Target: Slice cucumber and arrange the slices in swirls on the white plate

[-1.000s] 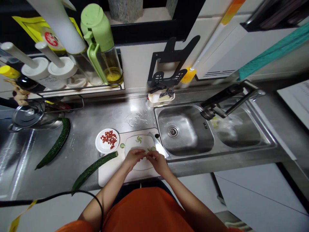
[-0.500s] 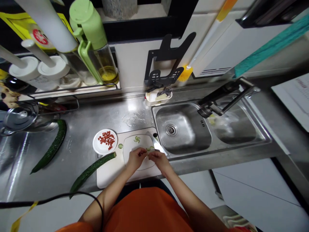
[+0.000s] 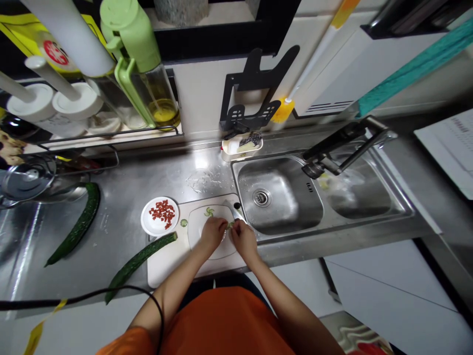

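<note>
My left hand [image 3: 213,235] and my right hand [image 3: 244,241] meet over a pale rounded-square plate [image 3: 195,244], fingers pinched close together. A small piece of green cucumber [image 3: 230,225] shows between their fingertips; its exact shape is partly hidden. Behind my left hand, a green pinwheel of cucumber slices [image 3: 209,212] lies on the plate. The plate rests on a white cutting board [image 3: 158,268]. A knife [image 3: 237,213] lies at the board's right side, partly covered by my right hand. Left of the plate are a cut cucumber [image 3: 142,261] and a small cucumber end [image 3: 184,223].
A white dish of chopped red bits [image 3: 162,215] overlaps the board's left corner. Another cucumber [image 3: 79,229] lies farther left. On the right is a double steel sink [image 3: 281,197] with a black faucet [image 3: 325,153]. A dark cable [image 3: 92,295] crosses at lower left.
Both hands have shifted slightly away from my body, fingertips still together around the cucumber piece. The left hand now reaches closer to the pinwheel. The camera view has moved a little.
</note>
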Tool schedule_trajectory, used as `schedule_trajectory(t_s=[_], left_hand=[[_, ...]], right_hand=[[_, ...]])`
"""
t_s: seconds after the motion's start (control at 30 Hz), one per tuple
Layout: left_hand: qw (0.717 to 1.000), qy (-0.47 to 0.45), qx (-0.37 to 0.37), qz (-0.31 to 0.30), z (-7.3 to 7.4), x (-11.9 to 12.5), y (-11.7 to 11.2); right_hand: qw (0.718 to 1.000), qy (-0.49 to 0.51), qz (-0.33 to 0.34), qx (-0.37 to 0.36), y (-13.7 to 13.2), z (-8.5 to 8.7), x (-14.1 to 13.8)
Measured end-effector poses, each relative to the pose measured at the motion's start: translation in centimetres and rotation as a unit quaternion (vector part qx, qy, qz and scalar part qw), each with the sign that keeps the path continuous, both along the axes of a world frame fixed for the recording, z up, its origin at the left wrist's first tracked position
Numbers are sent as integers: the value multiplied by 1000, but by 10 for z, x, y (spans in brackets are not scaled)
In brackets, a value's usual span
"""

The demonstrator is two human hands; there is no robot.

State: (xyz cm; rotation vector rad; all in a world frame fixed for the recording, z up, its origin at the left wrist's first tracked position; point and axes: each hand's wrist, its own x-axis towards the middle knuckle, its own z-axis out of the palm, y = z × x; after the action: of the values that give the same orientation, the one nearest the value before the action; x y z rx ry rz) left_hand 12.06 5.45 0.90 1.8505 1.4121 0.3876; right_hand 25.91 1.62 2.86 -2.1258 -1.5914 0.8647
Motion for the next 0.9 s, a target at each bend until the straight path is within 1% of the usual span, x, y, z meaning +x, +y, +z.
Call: schedule_trajectory(t_s=[0.13, 0.33, 0.5, 0.73, 0.9], left_hand=[[999, 34, 24, -19, -6, 3, -1], [998, 46, 30, -23, -9, 4, -1], [998, 43, 46, -19, -11, 6, -1], [997, 63, 46, -11, -13, 8, -2], [995, 68, 70, -9, -13, 9, -3]], right_hand=[[998, -55, 7, -15, 2, 3, -2], [992, -116, 26, -38, 2, 6, -6], [987, -149, 44, -43, 1, 8, -9], [978, -189, 76, -39, 2, 12, -14], [974, -205, 88, -33, 3, 13, -17]])
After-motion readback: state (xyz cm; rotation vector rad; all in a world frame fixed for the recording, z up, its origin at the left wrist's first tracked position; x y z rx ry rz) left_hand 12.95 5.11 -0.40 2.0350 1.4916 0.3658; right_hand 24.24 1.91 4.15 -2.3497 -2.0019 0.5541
